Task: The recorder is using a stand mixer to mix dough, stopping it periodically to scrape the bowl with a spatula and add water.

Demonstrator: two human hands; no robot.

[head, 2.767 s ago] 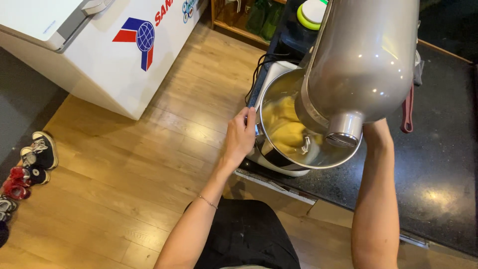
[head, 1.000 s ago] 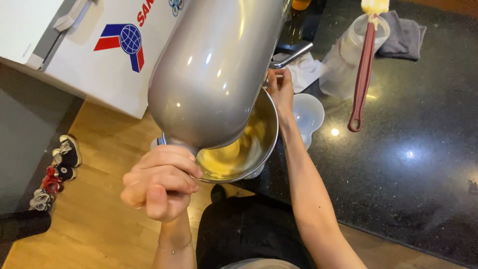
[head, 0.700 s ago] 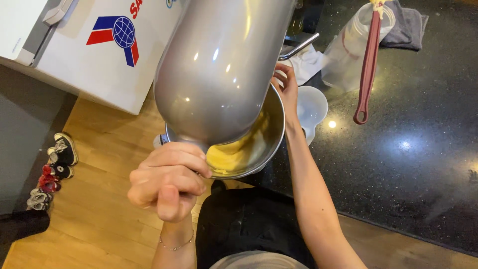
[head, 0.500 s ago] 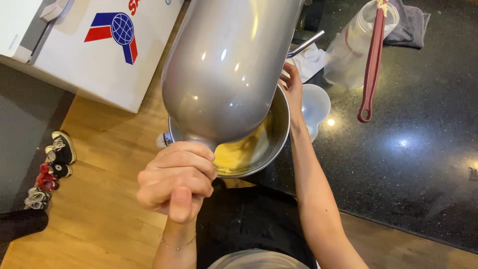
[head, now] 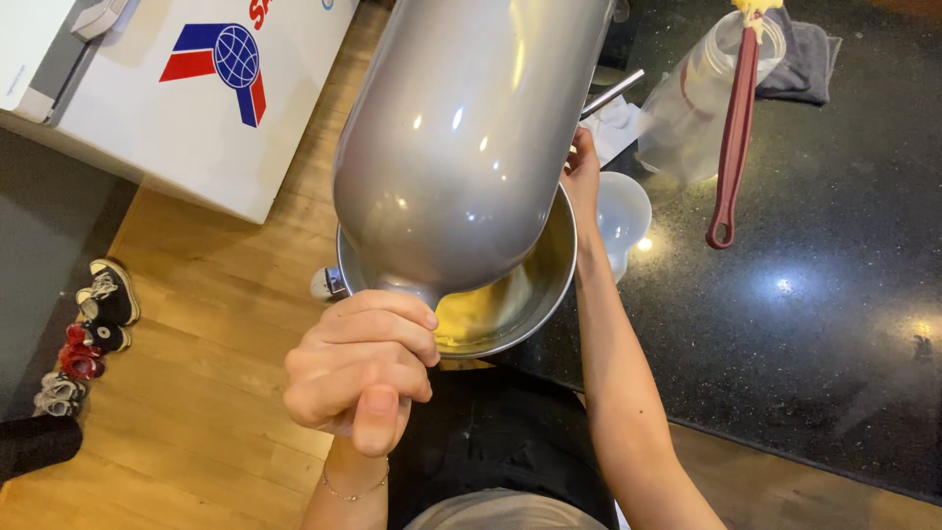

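Head view, single camera: left hand (head: 361,378) sits in a closed fist just under the front end of the grey stand mixer head (head: 471,137), fingers curled tight and thumb pointing toward the body; whatever it grips is hidden inside the fist, so I cannot tell what it holds. Compared with 2.8 s ago, when this hand rested on the bowl rim and the mixer head stood tilted off to the right, the head now lies over the steel bowl (head: 549,285) and covers most of it, and the fist has come to its nose. Over the last second the fist stays in nearly the same place, rising slightly toward the head. Yellow batter (head: 481,309) shows in the bowl just beyond the left knuckles. Right hand (head: 583,177) reaches along the far rim of the bowl, fingers partly behind the head; grip state not readable. Beyond that hand: small white bowl (head: 624,211) just beside it, clear plastic jug (head: 692,103) and red spatula (head: 734,128) farther out on the black counter (head: 834,324). Well left of the fist, white chest freezer (head: 196,108) and shoes (head: 98,324) on the wooden floor (head: 216,344).
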